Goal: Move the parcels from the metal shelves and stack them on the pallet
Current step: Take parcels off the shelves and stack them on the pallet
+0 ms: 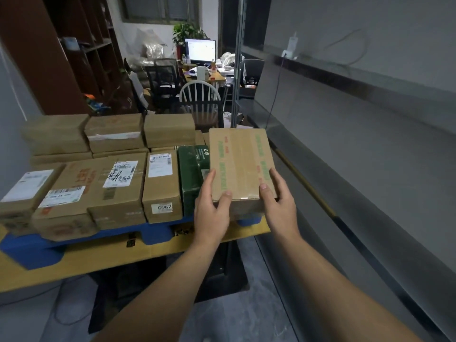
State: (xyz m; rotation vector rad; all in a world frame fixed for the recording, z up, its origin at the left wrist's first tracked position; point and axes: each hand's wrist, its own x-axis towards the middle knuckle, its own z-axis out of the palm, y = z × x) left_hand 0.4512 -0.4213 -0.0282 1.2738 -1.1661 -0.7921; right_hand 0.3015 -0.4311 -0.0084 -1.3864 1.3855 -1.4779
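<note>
One flat, taped cardboard parcel [240, 164], left hand [212, 208] and right hand [280, 206] clasping its near corners, blue pallet [32, 250] below

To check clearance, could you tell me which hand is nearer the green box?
Left. The left hand grips the taped parcel at its edge beside the green box; the right hand grips its opposite edge, farther away.

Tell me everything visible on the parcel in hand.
The parcel is a flat brown cardboard box, sealed with clear tape printed in green and red. It is roughly level at the right end of the blue pallet, beside a dark green box. The left hand and right hand grip its near corners, thumbs on top.
</note>
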